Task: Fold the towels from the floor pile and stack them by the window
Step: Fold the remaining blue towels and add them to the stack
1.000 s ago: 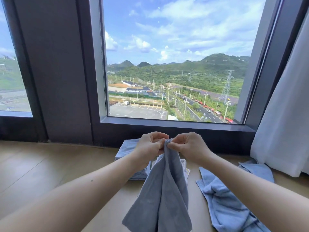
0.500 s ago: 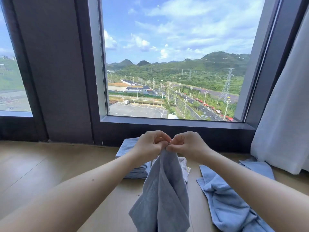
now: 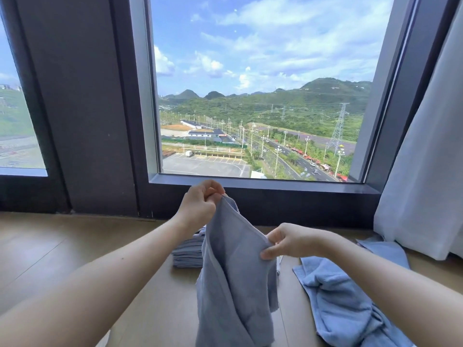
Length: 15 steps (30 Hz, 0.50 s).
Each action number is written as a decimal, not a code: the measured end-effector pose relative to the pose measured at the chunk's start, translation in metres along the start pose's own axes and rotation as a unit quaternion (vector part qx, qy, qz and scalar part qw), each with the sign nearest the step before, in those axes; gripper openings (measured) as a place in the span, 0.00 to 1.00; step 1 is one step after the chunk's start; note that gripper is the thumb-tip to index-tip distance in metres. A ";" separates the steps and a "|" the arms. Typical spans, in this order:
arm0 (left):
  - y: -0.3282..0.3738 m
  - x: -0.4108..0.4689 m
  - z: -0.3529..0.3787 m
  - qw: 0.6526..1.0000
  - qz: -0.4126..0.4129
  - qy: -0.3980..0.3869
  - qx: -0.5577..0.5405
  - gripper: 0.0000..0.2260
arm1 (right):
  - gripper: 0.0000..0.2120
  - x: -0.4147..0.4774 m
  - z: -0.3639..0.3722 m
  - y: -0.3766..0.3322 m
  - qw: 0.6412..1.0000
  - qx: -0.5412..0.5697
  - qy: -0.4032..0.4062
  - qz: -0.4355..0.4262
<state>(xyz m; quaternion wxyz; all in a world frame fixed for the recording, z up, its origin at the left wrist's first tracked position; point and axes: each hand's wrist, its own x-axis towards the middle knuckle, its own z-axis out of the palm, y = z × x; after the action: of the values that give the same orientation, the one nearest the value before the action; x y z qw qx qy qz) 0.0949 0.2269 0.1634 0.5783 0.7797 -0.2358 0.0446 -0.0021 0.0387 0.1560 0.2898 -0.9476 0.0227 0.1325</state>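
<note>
Person's left hand (image 3: 200, 205) is raised in front of the window ledge, fingers curled, thumb and fingertips pinching the top corner of a grey-blue towel (image 3: 235, 276). The right hand (image 3: 288, 241) is lower and further right, thumb and forefinger pinching the same towel's edge partway down. The hands are apart, with the cloth edge running slanted between them. The rest of the towel hangs loose and crumpled, dropping out of view at the near edge; can't tell if its lower end touches the floor.

Behind it on the far side, a stack of folded towels (image 3: 188, 251) sits on the wooden floor (image 3: 50, 259), close under the window (image 3: 250, 96) and partly hidden by the hanging cloth. To the right, a loose pile of blue towels (image 3: 338, 296) lies unfolded on the floor, one corner reaching near the hem of a white curtain (image 3: 426, 171) at far right. Both forearms are bare, stretched out from the near edge. Outside are hills, a road, a car park and clouds.
</note>
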 end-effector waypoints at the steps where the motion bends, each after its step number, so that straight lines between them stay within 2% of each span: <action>1: -0.002 0.001 -0.002 1.000 -0.003 0.007 0.008 0.13 | 0.07 0.000 0.000 0.001 1.000 0.000 0.025 -0.004; 3: -0.007 0.000 -0.004 0.999 -0.015 0.001 0.036 0.15 | 0.10 0.003 0.000 0.002 0.994 0.002 0.105 -0.019; 6: -0.009 -0.003 0.000 0.994 -0.036 -0.056 0.086 0.17 | 0.14 0.008 0.001 -0.003 0.980 0.012 0.193 -0.043; 9: -0.002 -0.009 0.006 0.985 -0.035 -0.109 0.129 0.10 | 0.12 0.009 -0.001 -0.007 0.969 0.023 0.237 -0.066; 11: 0.005 -0.016 0.009 0.975 0.006 -0.155 0.156 0.10 | 0.11 0.009 -0.003 -0.005 0.965 0.033 0.250 -0.066; 13: 0.010 -0.023 0.013 0.953 0.087 -0.194 0.213 0.11 | 0.09 0.008 -0.003 -0.004 0.964 0.034 0.257 -0.062; 15: 0.010 -0.027 0.018 0.932 0.156 -0.195 0.261 0.08 | 0.08 0.007 -0.003 -0.001 0.964 0.032 0.257 -0.062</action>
<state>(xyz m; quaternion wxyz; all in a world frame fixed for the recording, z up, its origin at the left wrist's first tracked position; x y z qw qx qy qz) 0.0628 0.2166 0.1568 0.2828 0.8499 -0.4427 0.0410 0.0058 0.0382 0.1569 0.3119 -0.9397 0.0414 -0.1344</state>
